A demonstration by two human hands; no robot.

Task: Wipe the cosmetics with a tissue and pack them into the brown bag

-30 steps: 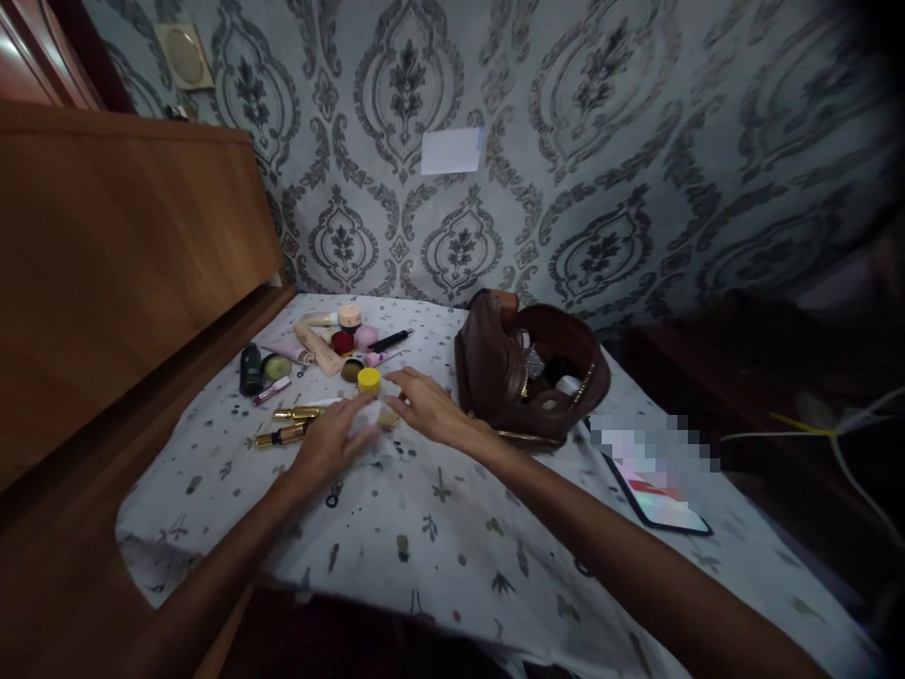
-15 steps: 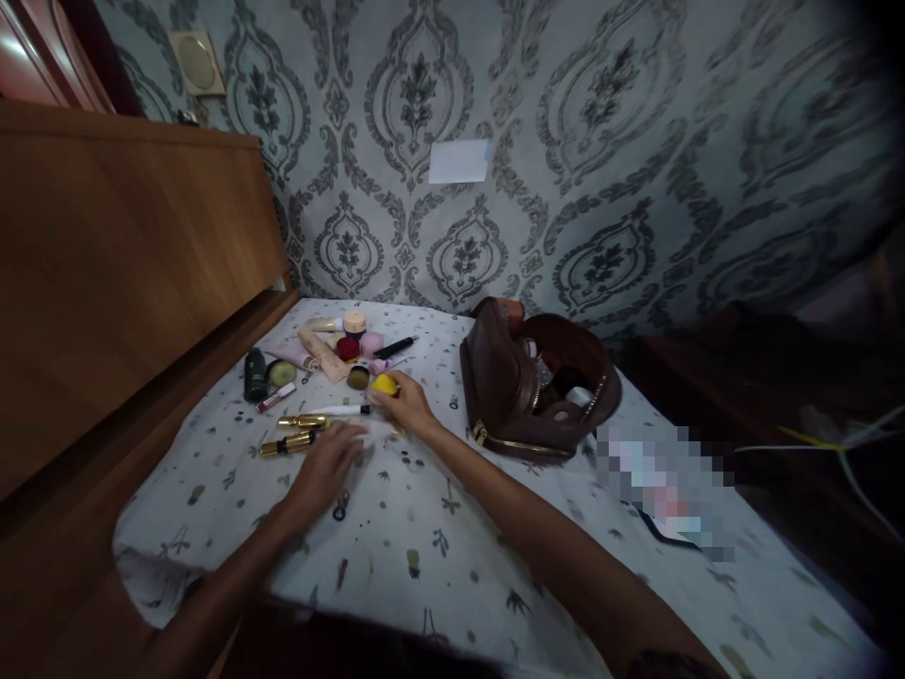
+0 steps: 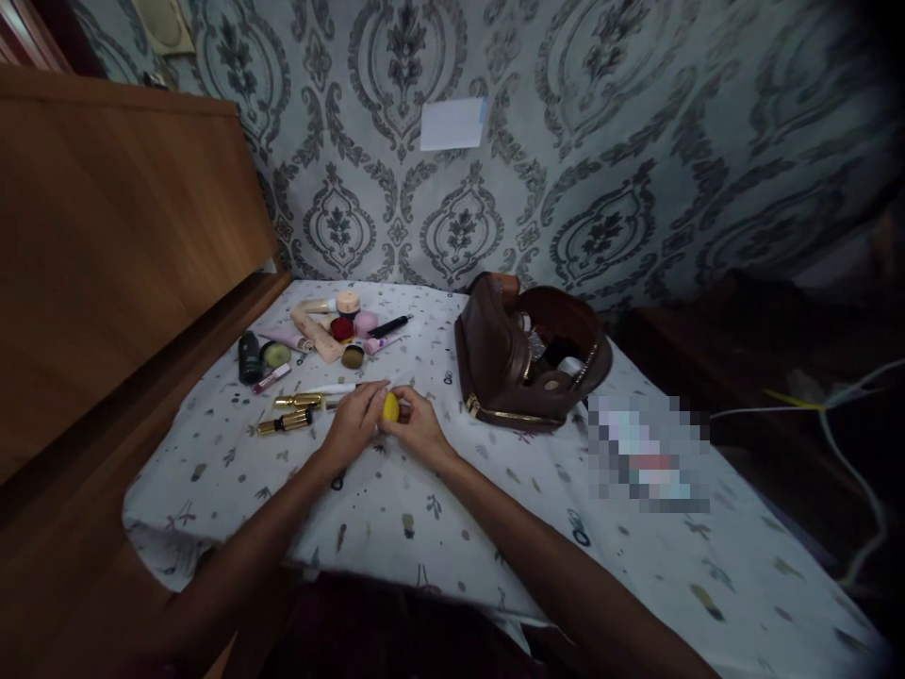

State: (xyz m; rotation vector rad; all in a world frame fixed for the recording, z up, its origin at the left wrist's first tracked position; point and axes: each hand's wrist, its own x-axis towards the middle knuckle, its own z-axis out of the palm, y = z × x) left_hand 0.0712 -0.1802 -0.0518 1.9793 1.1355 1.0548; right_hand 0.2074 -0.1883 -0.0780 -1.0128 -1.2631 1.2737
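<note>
A small round yellow item point(image 3: 391, 406) is between my two hands, just above the table; its exact kind is unclear. My right hand point(image 3: 422, 429) pinches it from the right with thumb and fingers. My left hand point(image 3: 355, 422) closes on it from the left, its fingertips partly hidden. Left of my left hand lie a gold tube point(image 3: 298, 401) and a black-and-gold tube point(image 3: 285, 422). A white pen-like stick point(image 3: 332, 388) lies just beyond that hand. Behind it stands a small round jar with an olive-brown top point(image 3: 353, 356).
More cosmetics lie toward the wall: a dark green bottle point(image 3: 249, 357), a red-topped jar point(image 3: 342, 329), a pink sponge-like ball point(image 3: 366, 323) and a black pen-like item point(image 3: 389, 326). An open brown bag point(image 3: 495, 368) sits right, near a blurred-out phone-like item point(image 3: 647, 462). A wooden cabinet point(image 3: 127, 236) borders the left.
My right hand has drawn the yellow item nearer to me. My left hand has moved up and right to meet it, and both hands are now at it. The view has tilted slightly down.
</note>
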